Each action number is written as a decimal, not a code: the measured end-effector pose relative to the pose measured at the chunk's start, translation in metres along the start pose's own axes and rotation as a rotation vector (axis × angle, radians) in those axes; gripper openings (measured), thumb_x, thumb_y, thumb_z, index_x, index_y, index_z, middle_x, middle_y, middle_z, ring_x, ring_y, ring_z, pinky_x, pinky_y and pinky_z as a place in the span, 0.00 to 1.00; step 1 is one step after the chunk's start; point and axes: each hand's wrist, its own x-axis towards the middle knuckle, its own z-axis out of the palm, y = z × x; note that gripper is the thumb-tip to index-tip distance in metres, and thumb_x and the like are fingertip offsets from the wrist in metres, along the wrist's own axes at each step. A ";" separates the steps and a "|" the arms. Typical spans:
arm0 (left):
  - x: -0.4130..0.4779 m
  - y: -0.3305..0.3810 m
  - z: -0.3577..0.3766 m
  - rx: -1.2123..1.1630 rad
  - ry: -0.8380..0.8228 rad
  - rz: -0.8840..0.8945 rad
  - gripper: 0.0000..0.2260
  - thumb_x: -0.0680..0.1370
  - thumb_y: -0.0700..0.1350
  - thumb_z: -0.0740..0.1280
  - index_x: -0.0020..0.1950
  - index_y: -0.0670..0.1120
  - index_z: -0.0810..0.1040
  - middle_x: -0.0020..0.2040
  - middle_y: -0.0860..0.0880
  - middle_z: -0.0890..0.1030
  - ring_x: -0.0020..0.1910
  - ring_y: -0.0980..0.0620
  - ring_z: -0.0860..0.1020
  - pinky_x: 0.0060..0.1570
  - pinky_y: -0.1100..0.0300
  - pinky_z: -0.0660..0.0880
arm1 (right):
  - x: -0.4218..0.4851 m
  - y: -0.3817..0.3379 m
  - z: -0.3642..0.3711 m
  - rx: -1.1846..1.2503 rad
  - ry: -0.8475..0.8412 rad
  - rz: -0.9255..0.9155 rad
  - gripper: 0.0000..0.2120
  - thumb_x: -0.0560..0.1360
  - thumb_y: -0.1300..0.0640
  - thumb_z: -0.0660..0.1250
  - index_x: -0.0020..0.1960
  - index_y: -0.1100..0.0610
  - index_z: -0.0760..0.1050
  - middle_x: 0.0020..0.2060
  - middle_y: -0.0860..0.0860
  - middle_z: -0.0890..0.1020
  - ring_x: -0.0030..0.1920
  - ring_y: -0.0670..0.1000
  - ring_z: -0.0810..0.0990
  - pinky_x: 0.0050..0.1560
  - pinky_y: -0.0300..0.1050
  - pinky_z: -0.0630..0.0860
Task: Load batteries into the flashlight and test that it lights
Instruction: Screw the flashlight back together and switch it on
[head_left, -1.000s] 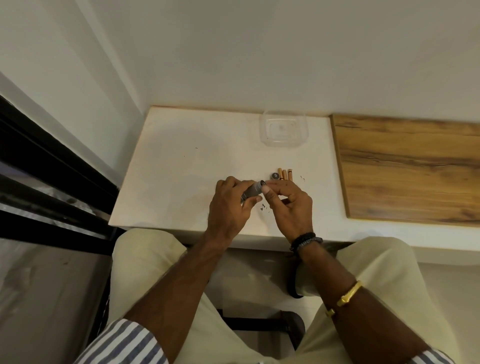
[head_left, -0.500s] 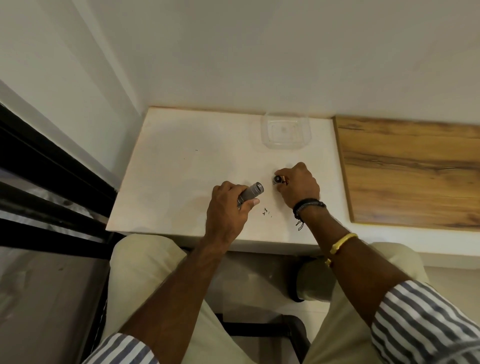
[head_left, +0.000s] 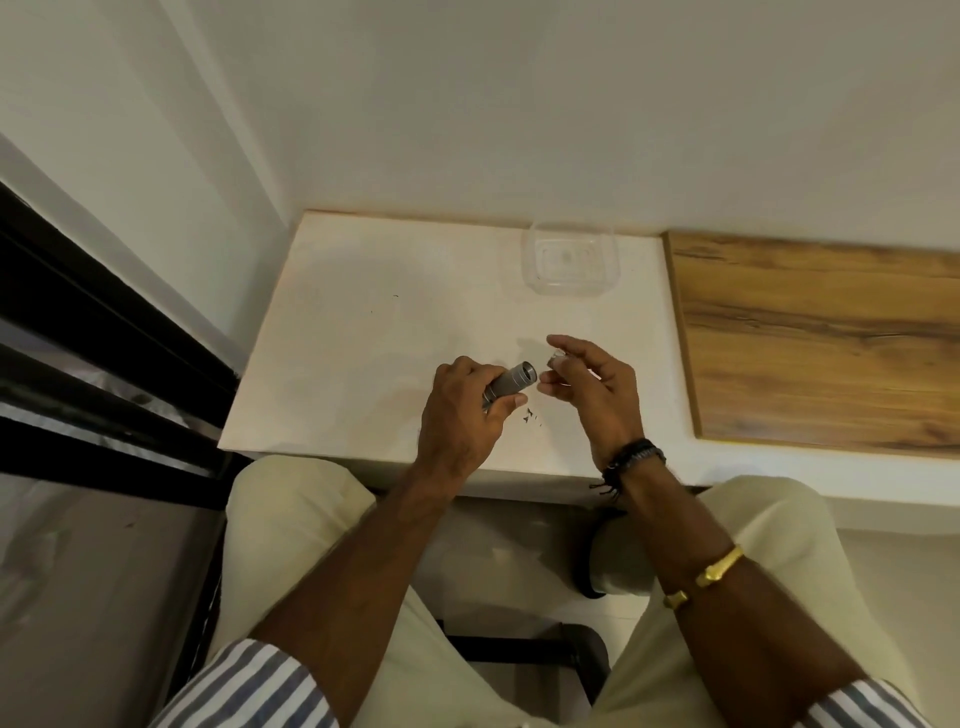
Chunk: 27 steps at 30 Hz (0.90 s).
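My left hand (head_left: 462, 415) grips a small grey flashlight body (head_left: 511, 382), its open end tilted up and to the right. My right hand (head_left: 592, 387) hovers just right of that open end and pinches a small metallic piece (head_left: 557, 359), likely the flashlight cap, between thumb and fingertips. The batteries that lay on the white tabletop (head_left: 374, 332) are hidden behind my right hand or held in it; I cannot tell which.
A clear plastic container (head_left: 571, 257) stands at the back of the white top near the wall. A wooden panel (head_left: 821, 343) adjoins on the right. Small dark specks (head_left: 531, 415) lie below the flashlight. A black frame runs along the left.
My right hand reached to the small items on the table, picked up a piece, and came back to the flashlight's open end. The left hand kept holding the flashlight.
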 end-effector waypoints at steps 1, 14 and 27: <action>-0.001 0.002 0.000 0.002 -0.004 0.002 0.19 0.76 0.54 0.74 0.61 0.44 0.81 0.53 0.45 0.81 0.50 0.52 0.71 0.47 0.62 0.68 | -0.004 -0.002 0.001 0.020 0.001 -0.008 0.09 0.80 0.59 0.68 0.58 0.56 0.83 0.46 0.52 0.86 0.45 0.52 0.87 0.50 0.47 0.85; -0.009 0.010 -0.010 0.048 0.005 0.012 0.20 0.77 0.54 0.72 0.63 0.42 0.80 0.55 0.42 0.82 0.52 0.48 0.74 0.48 0.62 0.69 | -0.020 -0.004 -0.002 -0.291 -0.045 -0.254 0.05 0.74 0.60 0.76 0.49 0.60 0.83 0.51 0.50 0.87 0.49 0.46 0.86 0.54 0.49 0.84; -0.007 0.007 -0.017 0.164 -0.036 0.090 0.19 0.78 0.52 0.72 0.64 0.43 0.80 0.58 0.42 0.80 0.56 0.44 0.74 0.53 0.54 0.75 | -0.019 -0.017 -0.009 -0.691 -0.162 -0.405 0.12 0.77 0.53 0.72 0.58 0.57 0.84 0.46 0.52 0.87 0.43 0.48 0.84 0.52 0.48 0.84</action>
